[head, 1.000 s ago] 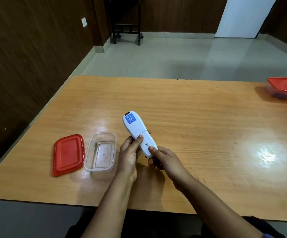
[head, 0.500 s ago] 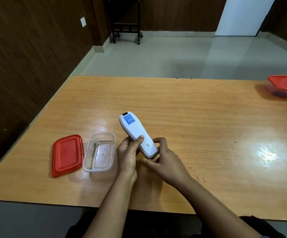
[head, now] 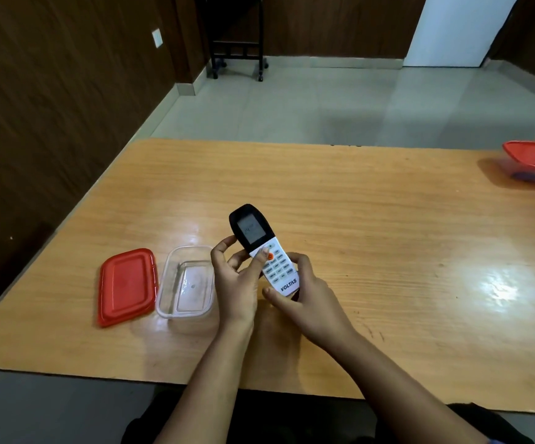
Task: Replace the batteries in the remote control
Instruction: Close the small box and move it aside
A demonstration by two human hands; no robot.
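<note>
The remote point(head: 264, 255) read "VOLTAS" at its lower end; the digits on its screen were too small to read. Half a second earlier its back with a blue label faced up; it had since been turned buttons-up. The left hand point(head: 237, 283) gripped its middle with the thumb on the buttons, and the right hand point(head: 308, 299) clasped its lower end, above the table point(head: 372, 219) beside a clear tub point(head: 185, 280).

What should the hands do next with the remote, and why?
Probably press a key with the thumb of the left hand to test it. The remote faces up, its screen shows digits, and that thumb rests on the keys beside the orange button, while the right hand steadies the lower end.
</note>
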